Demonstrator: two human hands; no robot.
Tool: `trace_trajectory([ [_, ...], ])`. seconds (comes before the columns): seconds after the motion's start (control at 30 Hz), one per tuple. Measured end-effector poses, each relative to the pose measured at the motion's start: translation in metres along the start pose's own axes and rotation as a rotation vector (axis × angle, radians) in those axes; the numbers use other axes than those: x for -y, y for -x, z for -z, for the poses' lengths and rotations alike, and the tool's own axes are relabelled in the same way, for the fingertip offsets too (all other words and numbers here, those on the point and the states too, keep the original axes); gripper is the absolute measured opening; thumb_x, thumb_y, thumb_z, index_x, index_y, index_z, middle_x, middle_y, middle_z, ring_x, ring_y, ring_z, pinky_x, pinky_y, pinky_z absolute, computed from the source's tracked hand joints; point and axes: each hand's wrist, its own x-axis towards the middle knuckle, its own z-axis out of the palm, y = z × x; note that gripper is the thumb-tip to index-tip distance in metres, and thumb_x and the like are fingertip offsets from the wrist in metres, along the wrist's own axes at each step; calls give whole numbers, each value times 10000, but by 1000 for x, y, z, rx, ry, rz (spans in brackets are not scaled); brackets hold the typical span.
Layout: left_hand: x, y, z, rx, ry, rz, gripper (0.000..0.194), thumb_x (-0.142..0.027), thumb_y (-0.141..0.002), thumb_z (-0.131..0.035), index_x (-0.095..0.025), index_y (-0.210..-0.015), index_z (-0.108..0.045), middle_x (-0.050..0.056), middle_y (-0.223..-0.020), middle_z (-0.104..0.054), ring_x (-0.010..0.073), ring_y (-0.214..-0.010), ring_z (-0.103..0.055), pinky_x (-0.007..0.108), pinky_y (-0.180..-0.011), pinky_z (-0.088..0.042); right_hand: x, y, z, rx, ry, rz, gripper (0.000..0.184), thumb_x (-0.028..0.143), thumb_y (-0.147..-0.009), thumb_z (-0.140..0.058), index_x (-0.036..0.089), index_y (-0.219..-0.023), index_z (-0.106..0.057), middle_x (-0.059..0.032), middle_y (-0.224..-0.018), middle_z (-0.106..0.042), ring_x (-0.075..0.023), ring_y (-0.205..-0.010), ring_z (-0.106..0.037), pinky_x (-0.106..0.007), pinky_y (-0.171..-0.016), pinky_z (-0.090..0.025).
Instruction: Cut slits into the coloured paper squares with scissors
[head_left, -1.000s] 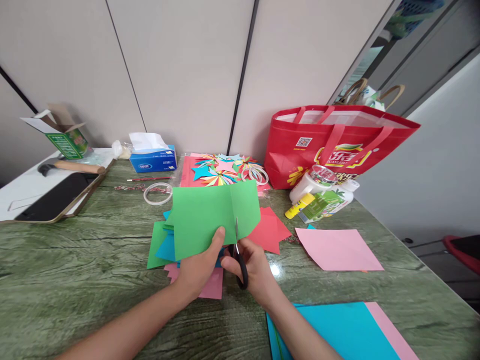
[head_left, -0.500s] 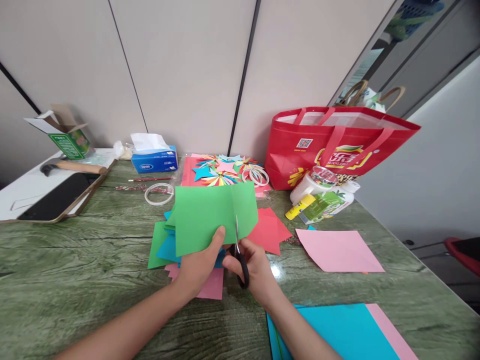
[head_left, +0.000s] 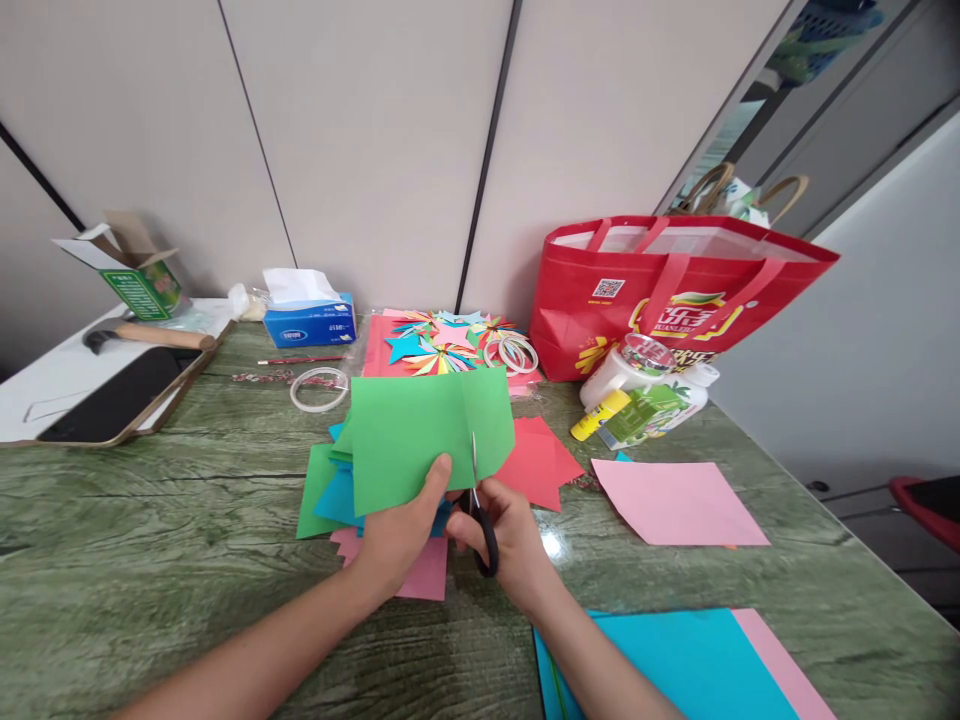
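Several pale panels wall the room; below, green-grey table, red bag by its far edge, blue paper toward the near right corner. Mid-table, above coloured papers, the green sheet has shifted only slightly this past second; cut looks barely advanced to me. Left hand pinches it; right hand closed round scissors, one blade over it.
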Motion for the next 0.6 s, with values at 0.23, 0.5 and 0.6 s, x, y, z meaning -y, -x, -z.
trace_trajectory([
  [0.23, 3, -1, -1, 1, -49, -46, 353, -400, -687, -563, -167, -949, -599, 92, -1127, -583, 213, -1083, -493, 323, -986, -302, -2, -1, 1, -13, -4, -31, 386, 423, -462, -755, 167, -664, -549, 51, -487, -517, -78, -413, -403, -206, -402, -288],
  [0.5, 4, 0, -1, -5, -64, -10, 364, -442, -677, -555, -182, -928, -605, 79, -1103, -599, 216, -1087, -491, 314, -978, -316, 0, 0, 1, -9, -33, -64, 386, 442, -449, -754, 180, -644, -549, 53, -455, -488, -87, -386, -392, -218, -379, -310],
  [0.6, 2, 0, -1, 0, -73, 14, 337, -437, -672, -561, -189, -895, -611, 77, -1067, -620, 221, -1090, -489, 321, -977, -317, -1, 0, 1, -15, -38, -69, 390, 442, -443, -754, 182, -643, -545, 56, -454, -483, -87, -379, -398, -219, -370, -324],
])
